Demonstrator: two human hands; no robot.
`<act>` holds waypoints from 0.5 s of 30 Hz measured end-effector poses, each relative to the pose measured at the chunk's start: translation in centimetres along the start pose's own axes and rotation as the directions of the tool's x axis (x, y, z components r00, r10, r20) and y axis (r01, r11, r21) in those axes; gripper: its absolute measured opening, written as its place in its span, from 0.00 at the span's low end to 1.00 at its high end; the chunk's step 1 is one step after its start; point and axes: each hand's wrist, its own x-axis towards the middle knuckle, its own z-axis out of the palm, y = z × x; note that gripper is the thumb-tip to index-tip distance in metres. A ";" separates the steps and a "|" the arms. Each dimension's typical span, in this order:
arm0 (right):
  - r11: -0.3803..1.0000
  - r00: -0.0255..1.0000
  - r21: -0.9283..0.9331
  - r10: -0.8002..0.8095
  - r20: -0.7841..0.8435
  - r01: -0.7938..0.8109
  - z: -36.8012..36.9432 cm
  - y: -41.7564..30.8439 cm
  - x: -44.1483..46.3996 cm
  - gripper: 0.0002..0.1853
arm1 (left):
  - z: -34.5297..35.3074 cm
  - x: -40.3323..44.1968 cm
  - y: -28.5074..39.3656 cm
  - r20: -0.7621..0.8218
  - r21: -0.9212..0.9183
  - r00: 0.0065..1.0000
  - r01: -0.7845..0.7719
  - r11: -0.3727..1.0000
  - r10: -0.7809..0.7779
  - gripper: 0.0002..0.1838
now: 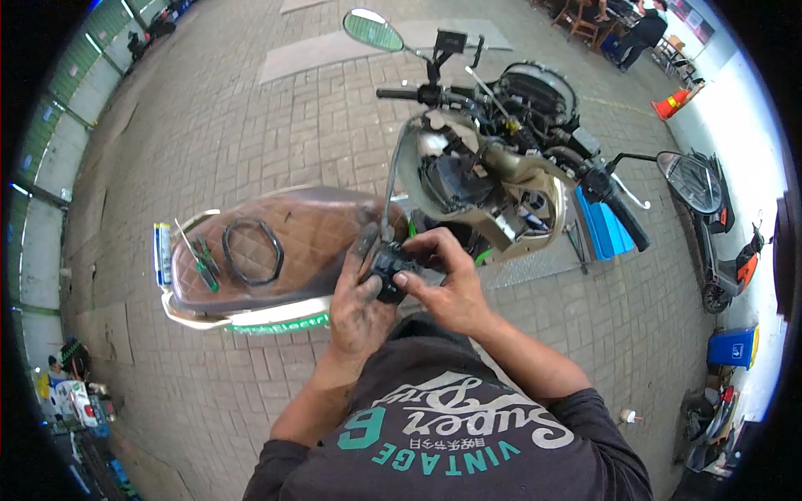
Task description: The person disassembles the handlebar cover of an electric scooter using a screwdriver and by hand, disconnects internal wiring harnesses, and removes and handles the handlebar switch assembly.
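Note:
A small black part, its exact kind unclear, sits between my two hands above the scooter's seat edge. My left hand, smudged with dark grime, supports it from the left with the fingers curled around it. From the other side my right hand grips it, thumb pressed on its face. A grey cable runs from the part up toward the scooter's opened front. Beneath and left of my hands is the brown quilted seat. On it lie a black ring-shaped loop and green-handled screwdrivers.
The scooter's handlebar and mirror stick out ahead. A blue bin-like object stands right of the scooter. Farther right are an orange cone, another scooter and a blue bin. A person stands at the far back.

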 end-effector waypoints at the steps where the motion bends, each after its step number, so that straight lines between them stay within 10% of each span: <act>1: 0.998 0.999 0.031 -0.046 -0.027 0.047 0.6 -0.1 0.4 0.18 | -0.1 -0.2 0.1 0.012 0.058 0.999 -0.042 0.997 0.041 0.28; 6: 0.950 0.956 -0.120 -0.293 -0.034 0.287 3.5 -1.3 2.9 0.17 | -3.0 1.8 1.7 -0.157 0.106 0.969 -0.175 0.979 0.191 0.22; 15: 0.986 0.982 -0.032 -0.165 -0.091 0.162 6.4 -2.3 5.4 0.12 | -5.6 5.2 5.6 -0.125 0.256 0.977 -0.136 0.957 0.173 0.16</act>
